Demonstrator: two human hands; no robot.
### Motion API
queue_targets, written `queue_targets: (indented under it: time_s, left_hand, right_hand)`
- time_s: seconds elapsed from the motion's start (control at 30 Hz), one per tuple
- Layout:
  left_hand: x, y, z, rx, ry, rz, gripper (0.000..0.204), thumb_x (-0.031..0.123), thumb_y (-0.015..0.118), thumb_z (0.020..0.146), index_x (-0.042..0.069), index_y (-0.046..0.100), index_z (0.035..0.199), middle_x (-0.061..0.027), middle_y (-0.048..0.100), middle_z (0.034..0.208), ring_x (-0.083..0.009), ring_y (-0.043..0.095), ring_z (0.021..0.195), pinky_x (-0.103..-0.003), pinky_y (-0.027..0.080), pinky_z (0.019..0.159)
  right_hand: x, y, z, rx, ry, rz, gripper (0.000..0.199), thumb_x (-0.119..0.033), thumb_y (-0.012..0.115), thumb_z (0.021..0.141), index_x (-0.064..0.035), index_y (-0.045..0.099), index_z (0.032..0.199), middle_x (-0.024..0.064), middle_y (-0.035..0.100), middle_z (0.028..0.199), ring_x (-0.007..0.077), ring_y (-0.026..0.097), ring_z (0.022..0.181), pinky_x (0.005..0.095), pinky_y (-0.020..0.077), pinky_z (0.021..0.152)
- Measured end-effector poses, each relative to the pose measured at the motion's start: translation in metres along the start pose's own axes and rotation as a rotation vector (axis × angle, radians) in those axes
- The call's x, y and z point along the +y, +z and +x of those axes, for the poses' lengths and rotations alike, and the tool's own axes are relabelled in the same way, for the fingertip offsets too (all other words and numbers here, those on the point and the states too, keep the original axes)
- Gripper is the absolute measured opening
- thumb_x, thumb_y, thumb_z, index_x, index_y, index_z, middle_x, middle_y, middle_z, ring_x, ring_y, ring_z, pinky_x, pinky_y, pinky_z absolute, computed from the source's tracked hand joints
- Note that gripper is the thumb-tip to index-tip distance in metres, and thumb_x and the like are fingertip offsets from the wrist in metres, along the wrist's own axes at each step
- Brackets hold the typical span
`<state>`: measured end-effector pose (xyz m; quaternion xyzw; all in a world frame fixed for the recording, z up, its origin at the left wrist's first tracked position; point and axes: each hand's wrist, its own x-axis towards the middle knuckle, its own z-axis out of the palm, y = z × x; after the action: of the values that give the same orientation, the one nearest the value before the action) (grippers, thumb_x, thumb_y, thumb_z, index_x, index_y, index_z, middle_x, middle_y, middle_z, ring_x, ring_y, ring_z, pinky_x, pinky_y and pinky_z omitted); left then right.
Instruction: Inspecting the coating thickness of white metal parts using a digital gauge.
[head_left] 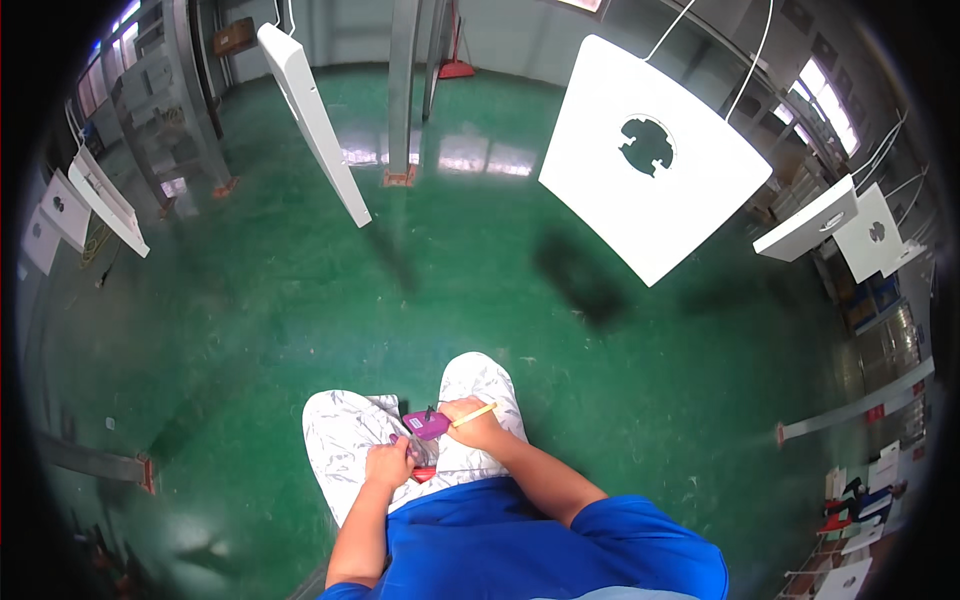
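Observation:
Over my lap, my right hand is closed around a thin yellow stick, which crosses the back of the fingers. At its fingertips is a small purple object with a pale label and a dark tip; its kind is too small to tell. My left hand is closed just below and to the left, by a clear and purplish thing partly hidden by the fingers. Something red shows between my thighs, under the hands.
White metal panels hang from wires: one with a round cutout ahead right, a narrow edge-on one ahead left, others at both sides. Grey posts stand on the green floor. A red dustpan sits at the far wall.

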<state>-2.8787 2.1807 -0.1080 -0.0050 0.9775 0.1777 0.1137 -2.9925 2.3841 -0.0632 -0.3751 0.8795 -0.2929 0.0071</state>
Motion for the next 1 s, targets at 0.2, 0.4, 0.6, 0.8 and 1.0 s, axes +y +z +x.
queue_targets:
  time_s: [0.2, 0.4, 0.6, 0.8, 1.0]
  left_hand:
    - [0.016, -0.001, 0.001, -0.056, -0.014, 0.029, 0.026, 0.029, 0.059, 0.083, 0.009, 0.055, 0.098, -0.0163, 0.068, 0.081, -0.0326, 0.067, 0.079, -0.045, 0.048, 0.078]
    - [0.031, 0.002, 0.000, -0.059, -0.018, 0.014, 0.026, 0.030, 0.059, 0.083, 0.009, 0.056, 0.099, -0.0160, 0.068, 0.081, -0.0327, 0.067, 0.079, -0.045, 0.048, 0.079]
    - [0.037, 0.003, -0.004, -0.036, -0.003, 0.007, 0.025, 0.029, 0.060, 0.083, 0.009, 0.056, 0.098, -0.0167, 0.068, 0.079, -0.0331, 0.067, 0.078, -0.045, 0.048, 0.078]
    - [0.043, 0.007, -0.007, -0.032, -0.009, 0.000, 0.025, 0.028, 0.060, 0.081, 0.008, 0.056, 0.096, -0.0177, 0.068, 0.078, -0.0337, 0.067, 0.077, -0.045, 0.048, 0.078]
    - [0.051, 0.009, -0.015, -0.032, -0.005, -0.003, 0.024, 0.027, 0.061, 0.080, 0.009, 0.057, 0.095, -0.0172, 0.068, 0.078, -0.0338, 0.067, 0.076, -0.045, 0.049, 0.076]
  right_hand:
    - [0.008, -0.007, -0.008, -0.004, 0.000, -0.023, 0.009, -0.011, 0.058, 0.072, -0.0061, 0.057, 0.079, 0.0132, 0.064, 0.075, 0.0345, 0.064, 0.076, 0.0466, 0.0484, 0.071]
    - [0.014, -0.014, -0.018, -0.004, 0.006, -0.029, 0.009, -0.009, 0.058, 0.071, -0.0054, 0.057, 0.079, 0.0138, 0.064, 0.075, 0.0346, 0.064, 0.077, 0.0466, 0.0485, 0.071]
    - [0.015, -0.018, -0.025, 0.005, 0.002, -0.012, 0.008, -0.009, 0.058, 0.071, -0.0055, 0.057, 0.078, 0.0143, 0.064, 0.073, 0.0351, 0.064, 0.075, 0.0472, 0.0485, 0.070]
    - [0.014, -0.022, -0.031, -0.027, 0.020, -0.012, 0.009, -0.008, 0.058, 0.070, -0.0055, 0.057, 0.078, 0.0144, 0.064, 0.074, 0.0350, 0.064, 0.075, 0.0467, 0.0492, 0.071]
    - [0.013, -0.025, -0.041, -0.017, -0.002, -0.026, 0.009, -0.007, 0.057, 0.070, -0.0051, 0.057, 0.078, 0.0141, 0.064, 0.075, 0.0352, 0.064, 0.076, 0.0468, 0.0490, 0.071]
